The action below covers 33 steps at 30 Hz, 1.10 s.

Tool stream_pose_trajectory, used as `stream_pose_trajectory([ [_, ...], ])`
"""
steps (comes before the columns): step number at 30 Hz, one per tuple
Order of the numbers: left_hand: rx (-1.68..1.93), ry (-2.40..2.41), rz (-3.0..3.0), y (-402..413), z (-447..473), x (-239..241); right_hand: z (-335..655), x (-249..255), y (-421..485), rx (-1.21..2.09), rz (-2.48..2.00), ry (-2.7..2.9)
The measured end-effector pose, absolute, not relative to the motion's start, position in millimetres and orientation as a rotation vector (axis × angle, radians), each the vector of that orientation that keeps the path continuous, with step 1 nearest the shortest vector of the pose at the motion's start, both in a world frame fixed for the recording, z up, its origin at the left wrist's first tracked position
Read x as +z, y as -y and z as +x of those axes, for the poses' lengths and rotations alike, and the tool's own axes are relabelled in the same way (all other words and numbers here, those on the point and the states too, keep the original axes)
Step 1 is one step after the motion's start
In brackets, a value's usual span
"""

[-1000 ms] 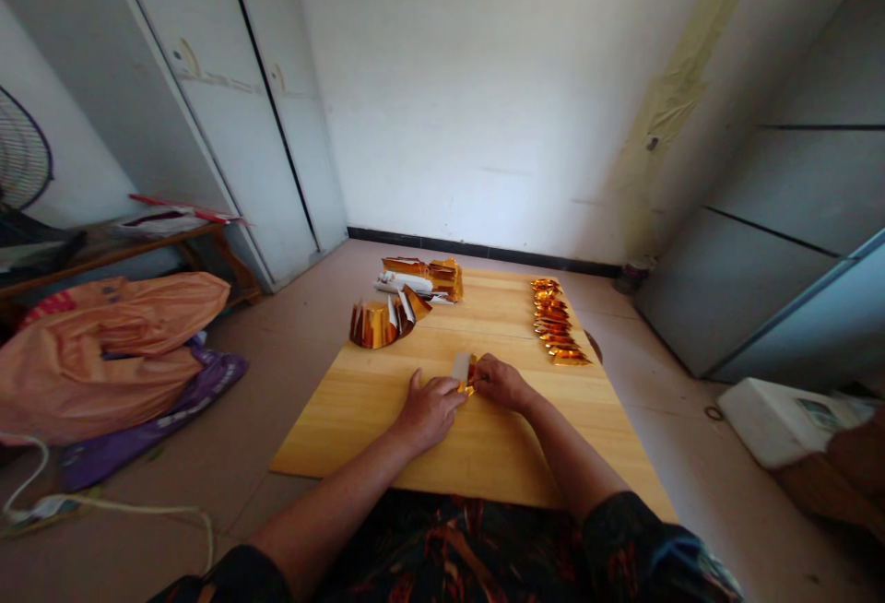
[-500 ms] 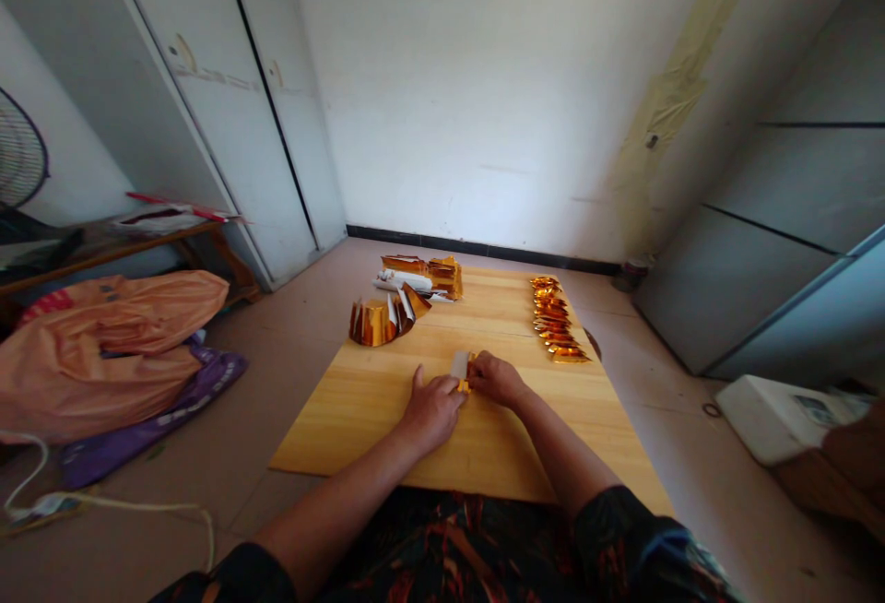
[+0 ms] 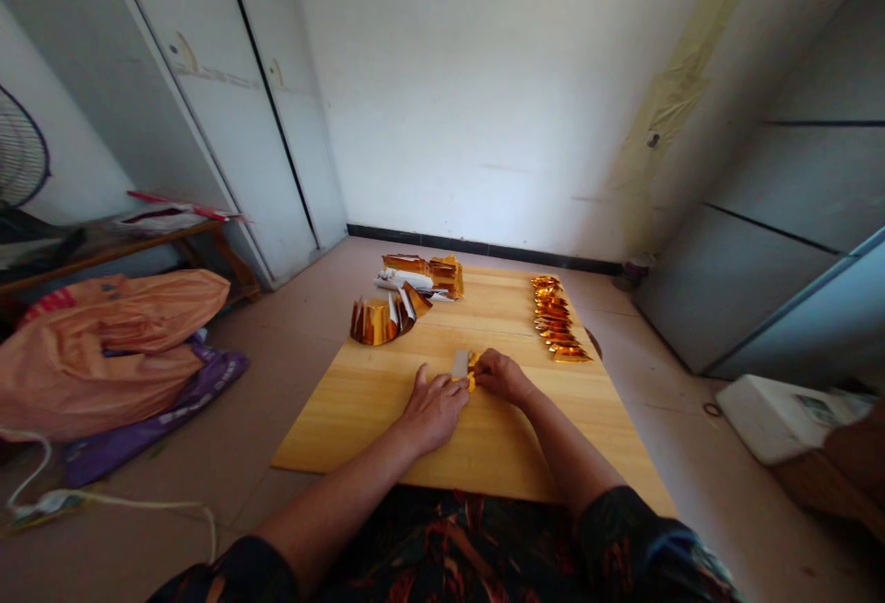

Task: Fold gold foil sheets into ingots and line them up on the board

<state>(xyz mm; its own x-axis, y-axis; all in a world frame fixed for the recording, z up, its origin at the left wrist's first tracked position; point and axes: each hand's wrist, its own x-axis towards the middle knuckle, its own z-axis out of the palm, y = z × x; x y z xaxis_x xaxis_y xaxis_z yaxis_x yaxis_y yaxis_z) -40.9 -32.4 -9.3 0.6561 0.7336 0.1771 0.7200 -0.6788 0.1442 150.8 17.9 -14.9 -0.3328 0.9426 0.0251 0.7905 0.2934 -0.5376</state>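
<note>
— Hardly anything had shifted in the last second: both hands stayed at the same spot on the board, and the right hand [image 3: 503, 376] had edged a little farther along it. What did they have?

— One small piece of gold foil paper with a white back [image 3: 462, 366], lying on the pale yellow wooden board [image 3: 484, 442] just beyond its middle. The right hand's fingers were curled tight and pinched the piece's right edge. The left hand [image 3: 434, 409] lay palm down with its thumb spread wide and its fingertips on the piece; whether they gripped it or only pressed it could not be told.

— And the rest of the board?

— Along its far right edge ran a row of folded gold foil shapes [image 3: 559, 326]. At the far left stood a fanned bundle of gold foil sheets [image 3: 382, 319], and just behind it a flat stack of gold and white sheets [image 3: 421, 277].

— The room?

— The board sat low over a beige tiled floor [image 3: 332, 308]. A bare white wall [image 3: 484, 96] closed the back, with tall white cupboard doors [image 3: 228, 124] at the left. On the floor to the left lay a bulging orange plastic sack [image 3: 111, 345] on a purple bag [image 3: 159, 409], near a pale cord [image 3: 124, 508]. Grey cabinet panels [image 3: 781, 243] and a white box [image 3: 781, 414] stood at the right.
</note>
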Motion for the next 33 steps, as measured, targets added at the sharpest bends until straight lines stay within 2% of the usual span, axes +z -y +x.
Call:
stream_pose_trajectory([
  [7, 0.303, -1.271, 2.783, 32.8, -39.1, -6.8, 154.5, -19.8, -18.8, 0.674, -1.520, 2.149],
  [15, 0.341, -1.330, 2.742, 35.6, -35.0, -3.9, 151.0, -20.3, -20.3, 0.572, -1.586, 2.191],
  [23, 0.450, -1.250, 2.840, 16.2, -30.5, -7.0, 156.2, -7.4, -0.1, 0.093, -1.472, 2.477],
  [33, 0.390, -1.082, 2.883, -9.1, -58.9, -3.1, 134.2, -9.6, 25.7, -0.004, -1.456, 2.642],
])
